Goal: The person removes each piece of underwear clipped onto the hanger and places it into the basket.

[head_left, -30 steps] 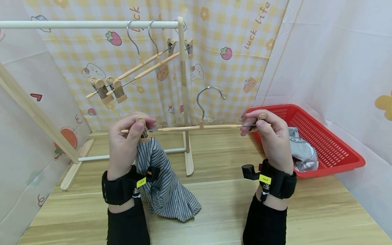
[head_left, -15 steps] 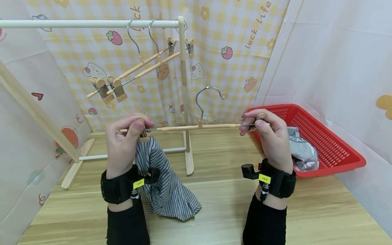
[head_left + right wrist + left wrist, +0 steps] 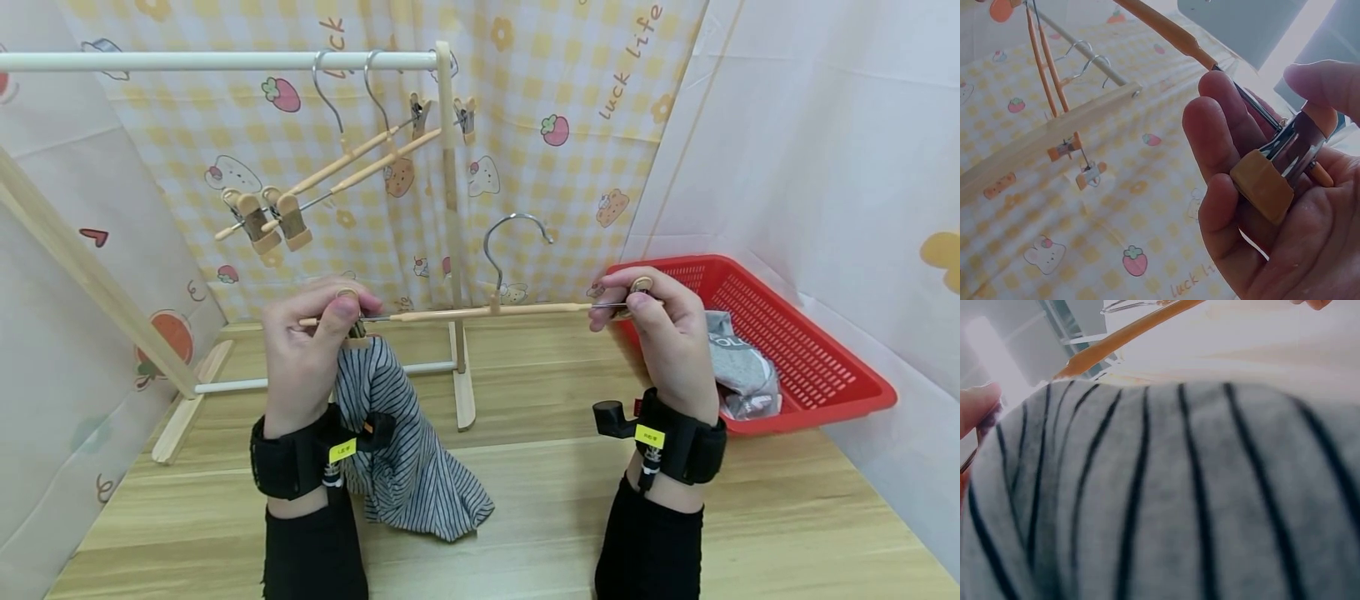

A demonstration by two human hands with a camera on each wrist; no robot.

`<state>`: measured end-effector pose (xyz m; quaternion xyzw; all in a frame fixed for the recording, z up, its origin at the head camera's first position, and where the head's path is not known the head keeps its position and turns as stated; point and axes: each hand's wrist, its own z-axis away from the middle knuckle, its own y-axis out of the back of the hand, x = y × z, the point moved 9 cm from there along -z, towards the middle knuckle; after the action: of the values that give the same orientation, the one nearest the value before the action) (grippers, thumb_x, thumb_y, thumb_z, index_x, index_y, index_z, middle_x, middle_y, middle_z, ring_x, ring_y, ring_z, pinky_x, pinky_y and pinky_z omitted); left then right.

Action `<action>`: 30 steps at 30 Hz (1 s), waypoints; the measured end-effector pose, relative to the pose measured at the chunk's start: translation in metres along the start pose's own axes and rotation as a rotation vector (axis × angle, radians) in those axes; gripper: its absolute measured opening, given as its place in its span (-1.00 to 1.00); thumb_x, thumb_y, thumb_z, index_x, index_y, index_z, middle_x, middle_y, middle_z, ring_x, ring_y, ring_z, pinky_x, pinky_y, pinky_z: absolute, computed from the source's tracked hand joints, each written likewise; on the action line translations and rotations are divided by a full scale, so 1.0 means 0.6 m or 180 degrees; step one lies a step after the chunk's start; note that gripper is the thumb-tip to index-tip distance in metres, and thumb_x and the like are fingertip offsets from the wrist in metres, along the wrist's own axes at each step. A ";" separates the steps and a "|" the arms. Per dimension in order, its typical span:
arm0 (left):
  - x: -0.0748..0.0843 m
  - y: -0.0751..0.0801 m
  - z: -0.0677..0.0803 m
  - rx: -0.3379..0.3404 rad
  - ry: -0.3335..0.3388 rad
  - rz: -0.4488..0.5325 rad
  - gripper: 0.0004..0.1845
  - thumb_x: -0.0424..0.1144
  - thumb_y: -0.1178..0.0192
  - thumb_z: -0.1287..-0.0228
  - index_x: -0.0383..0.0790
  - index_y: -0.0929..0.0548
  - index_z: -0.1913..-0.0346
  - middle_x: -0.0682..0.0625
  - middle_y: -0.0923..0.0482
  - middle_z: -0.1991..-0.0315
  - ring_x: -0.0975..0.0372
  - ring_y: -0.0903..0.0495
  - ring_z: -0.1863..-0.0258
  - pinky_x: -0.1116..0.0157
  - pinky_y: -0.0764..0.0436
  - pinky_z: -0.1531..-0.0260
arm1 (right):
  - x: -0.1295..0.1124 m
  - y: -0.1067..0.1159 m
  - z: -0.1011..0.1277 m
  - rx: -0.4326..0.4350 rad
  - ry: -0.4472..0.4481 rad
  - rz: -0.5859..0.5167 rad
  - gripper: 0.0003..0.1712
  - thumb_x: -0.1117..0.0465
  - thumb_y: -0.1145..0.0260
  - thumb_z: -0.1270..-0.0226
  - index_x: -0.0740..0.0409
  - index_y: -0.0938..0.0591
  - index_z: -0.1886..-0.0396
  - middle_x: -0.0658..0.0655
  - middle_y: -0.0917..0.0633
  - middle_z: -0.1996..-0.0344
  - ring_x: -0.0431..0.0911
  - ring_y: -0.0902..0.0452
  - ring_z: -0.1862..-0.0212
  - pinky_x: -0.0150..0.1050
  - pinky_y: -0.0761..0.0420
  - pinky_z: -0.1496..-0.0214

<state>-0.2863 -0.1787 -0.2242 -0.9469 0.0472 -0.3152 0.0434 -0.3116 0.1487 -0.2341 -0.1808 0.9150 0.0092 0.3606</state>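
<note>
A clip hanger [image 3: 435,314] with a metal hook is held level between both hands in the head view. My left hand [image 3: 303,354] pinches the clip at its left end, and that clip bites the top of a grey, dark-striped cloth garment [image 3: 412,467]. The garment hangs down and its lower part lies on the table. At the other end my right hand [image 3: 671,350] pinches the right clip [image 3: 1266,184], which has no cloth in it. In the left wrist view the striped fabric [image 3: 1166,494] covers most of the picture, hiding most of the left hand.
Behind the hands stands a rack with a white rail [image 3: 187,61] and wooden legs. Two clip hangers [image 3: 375,162] hang from its right end. A red basket [image 3: 832,392] at right contains a grey garment [image 3: 738,367]. A printed curtain [image 3: 555,167] lines the back.
Both hands keep their grip on the hanger clips. The hanger and left hand shift only slightly, while the striped garment stays in place.
</note>
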 end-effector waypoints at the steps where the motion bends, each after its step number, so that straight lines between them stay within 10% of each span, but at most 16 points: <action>1: 0.000 0.000 0.000 -0.0004 0.0002 0.0002 -0.51 -0.07 -0.33 -0.31 -0.57 -0.67 0.41 -0.15 -0.67 0.37 0.11 -0.58 0.33 0.35 -0.54 0.35 | 0.000 0.000 0.000 -0.0001 -0.0005 0.0003 -0.73 0.45 -0.03 -0.40 0.65 -0.55 0.15 0.29 -0.69 0.38 0.04 -0.64 0.39 -0.13 -0.65 0.24; 23: 0.016 -0.001 0.003 0.0040 -0.0078 0.0094 -0.53 -0.11 -0.36 -0.29 -0.59 -0.66 0.43 -0.16 -0.67 0.39 0.09 -0.58 0.32 0.34 -0.51 0.35 | -0.002 -0.002 0.002 -0.0065 0.0024 0.0006 -0.72 0.45 -0.01 -0.40 0.60 -0.58 0.13 0.31 -0.69 0.33 0.04 -0.64 0.40 -0.13 -0.67 0.24; 30: 0.006 0.006 0.004 -0.0041 0.0118 -0.0384 -0.58 -0.10 -0.29 -0.35 -0.51 -0.72 0.34 -0.06 -0.70 0.34 0.19 -0.53 0.38 0.42 -0.39 0.51 | -0.002 -0.002 0.001 -0.0054 0.0020 0.0041 -0.71 0.45 -0.01 -0.39 0.70 -0.52 0.15 0.30 -0.68 0.38 0.05 -0.64 0.40 -0.14 -0.67 0.26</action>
<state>-0.2822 -0.1828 -0.2246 -0.9422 -0.0072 -0.3344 0.0172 -0.3097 0.1481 -0.2336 -0.1780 0.9171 0.0188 0.3561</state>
